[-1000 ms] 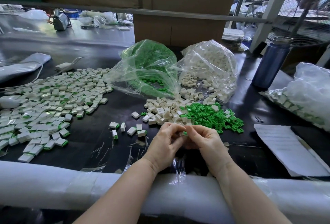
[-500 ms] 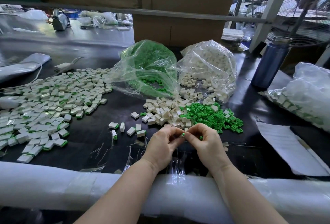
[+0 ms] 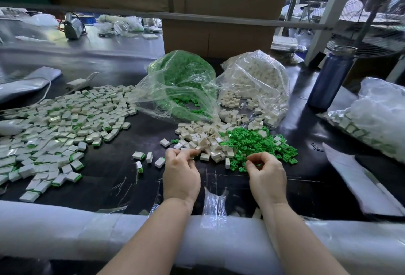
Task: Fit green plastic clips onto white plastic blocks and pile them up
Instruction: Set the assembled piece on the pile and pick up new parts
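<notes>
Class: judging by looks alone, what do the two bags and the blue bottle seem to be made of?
Bags: thin clear plastic film, glossy; wrinkled, contents show through. Blue bottle: probably metal, smooth sheen, with a silvery lid; coated plastic is possible.

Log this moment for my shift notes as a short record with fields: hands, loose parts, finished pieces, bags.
left hand: fingers curled at the near edge of the loose white blocks; what they hold is unclear
right hand: fingers curled at the near edge of the green clips; contents unclear
finished pieces: wide spread at left, white with green edges
bags: green clip bag and white block bag, both open toward the loose piles
</notes>
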{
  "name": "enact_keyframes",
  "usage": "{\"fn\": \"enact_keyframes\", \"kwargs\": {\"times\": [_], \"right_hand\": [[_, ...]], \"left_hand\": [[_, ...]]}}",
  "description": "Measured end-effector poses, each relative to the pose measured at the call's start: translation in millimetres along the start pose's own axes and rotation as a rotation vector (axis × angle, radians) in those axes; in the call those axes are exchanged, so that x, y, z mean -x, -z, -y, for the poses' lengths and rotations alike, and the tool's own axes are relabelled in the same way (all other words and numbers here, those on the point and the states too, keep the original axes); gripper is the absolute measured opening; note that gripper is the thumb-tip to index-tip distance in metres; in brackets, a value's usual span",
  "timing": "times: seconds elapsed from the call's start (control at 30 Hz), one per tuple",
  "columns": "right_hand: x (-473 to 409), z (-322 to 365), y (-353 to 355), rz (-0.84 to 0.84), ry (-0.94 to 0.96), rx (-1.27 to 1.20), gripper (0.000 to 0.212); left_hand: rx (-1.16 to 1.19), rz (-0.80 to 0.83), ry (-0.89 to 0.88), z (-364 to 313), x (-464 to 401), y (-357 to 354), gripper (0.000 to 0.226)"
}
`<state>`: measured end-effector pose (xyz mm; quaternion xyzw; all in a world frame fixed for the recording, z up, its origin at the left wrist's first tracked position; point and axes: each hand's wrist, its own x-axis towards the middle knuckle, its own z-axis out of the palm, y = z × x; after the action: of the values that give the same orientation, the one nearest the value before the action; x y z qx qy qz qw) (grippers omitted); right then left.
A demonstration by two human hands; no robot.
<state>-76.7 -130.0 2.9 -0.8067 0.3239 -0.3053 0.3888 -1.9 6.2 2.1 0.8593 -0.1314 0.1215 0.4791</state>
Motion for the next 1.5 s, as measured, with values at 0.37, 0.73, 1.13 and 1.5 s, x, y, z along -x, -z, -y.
{"fn": "enact_keyframes", "kwargs": {"times": [0.37, 0.73, 1.13, 1.5], "right_hand": [[-3, -1, 3, 0.031, -0.134, 0.139, 0.016], [0, 5, 4, 0.092, -0.132, 0.214, 0.012], [6, 7, -1, 0.144, 0.09, 0.153, 0.015], [3, 3, 1, 0.056, -0.005, 0.259, 0.014]], "left_hand": [[-0.332, 0.086, 0.277, -1, -2, 2, 0.033], [-0.262, 0.391, -0.307, 2, 6, -8, 0.046], [-0.212, 0.295, -0.298, 2, 6, -8, 0.037], [-0.232, 0.359, -0.282, 2, 5, -8, 0.022]]}}
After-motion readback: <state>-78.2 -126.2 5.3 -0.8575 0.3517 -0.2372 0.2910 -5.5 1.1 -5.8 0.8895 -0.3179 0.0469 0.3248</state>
